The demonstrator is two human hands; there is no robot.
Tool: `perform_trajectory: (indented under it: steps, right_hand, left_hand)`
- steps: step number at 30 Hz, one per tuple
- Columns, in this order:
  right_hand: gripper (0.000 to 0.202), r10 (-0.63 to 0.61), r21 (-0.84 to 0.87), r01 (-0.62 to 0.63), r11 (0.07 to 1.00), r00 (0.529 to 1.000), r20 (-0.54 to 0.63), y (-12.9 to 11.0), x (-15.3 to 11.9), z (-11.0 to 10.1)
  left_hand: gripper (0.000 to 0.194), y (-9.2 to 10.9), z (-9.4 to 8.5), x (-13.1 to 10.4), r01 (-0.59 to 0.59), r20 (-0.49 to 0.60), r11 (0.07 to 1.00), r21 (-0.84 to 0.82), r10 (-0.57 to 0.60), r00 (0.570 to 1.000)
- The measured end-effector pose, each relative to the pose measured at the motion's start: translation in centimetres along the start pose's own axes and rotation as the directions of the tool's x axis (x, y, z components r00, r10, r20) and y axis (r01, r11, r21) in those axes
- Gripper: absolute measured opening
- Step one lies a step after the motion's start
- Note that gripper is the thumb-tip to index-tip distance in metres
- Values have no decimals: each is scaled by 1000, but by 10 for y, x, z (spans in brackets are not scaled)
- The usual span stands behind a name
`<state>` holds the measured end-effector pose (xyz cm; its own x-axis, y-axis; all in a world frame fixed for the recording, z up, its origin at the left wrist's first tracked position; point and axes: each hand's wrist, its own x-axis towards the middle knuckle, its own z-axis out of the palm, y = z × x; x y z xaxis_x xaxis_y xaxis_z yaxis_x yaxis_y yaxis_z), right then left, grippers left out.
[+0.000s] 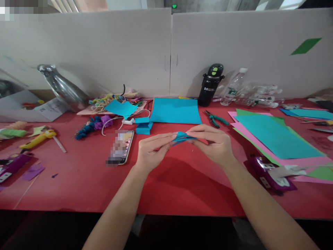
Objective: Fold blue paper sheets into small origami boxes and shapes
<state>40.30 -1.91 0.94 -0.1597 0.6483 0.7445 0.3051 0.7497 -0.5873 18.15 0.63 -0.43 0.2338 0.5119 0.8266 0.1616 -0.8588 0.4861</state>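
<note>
A small folded piece of blue paper [182, 137] is held up above the red table [182, 184], between both hands. My left hand [154, 150] pinches its left end, and my right hand [214, 141] pinches the right end. Its layers look slightly spread in the middle. Just behind my left hand stands a folded blue paper piece [143, 125]. A flat blue sheet [175, 110] lies beyond the hands. To the left of my left hand is a phone [120, 147] with its screen lit.
Teal-handled pliers [217, 119], a black bottle [211, 85] and a plastic bottle [234, 86] are behind my right hand. Stacked coloured paper [278, 135] and a purple power strip [272, 173] lie right. A yellow glue gun [39, 139] and a metal jug [62, 86] are left.
</note>
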Motion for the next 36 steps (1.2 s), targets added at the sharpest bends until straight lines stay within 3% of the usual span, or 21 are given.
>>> perform_trajectory:
  steps: [6, 16, 26, 30, 36]
  right_hand:
    - [35, 4, -26, -5, 1000, 1000, -26, 0, 0, 0]
    - [25, 53, 36, -54, 998, 998, 33, 3, 1, -6]
    - [14, 147, 136, -153, 979, 988, 50, 3, -1, -2]
    - [8, 199, 151, -202, 968, 979, 37, 0, 0, -1]
    - [20, 479, 226, -483, 846, 875, 73, 8, -2, 2]
  left_hand:
    - [36, 4, 0, 2, -43, -2, 999, 28, 43, 999]
    - [31, 4, -2, 4, -60, 8, 997, 53, 59, 998]
    - [16, 4, -6, 4, 86, 28, 993, 85, -88, 996]
    - [9, 4, -5, 4, 227, 55, 974, 7, -227, 972]
    - [17, 0, -2, 3, 470, 74, 864, -178, -465, 882]
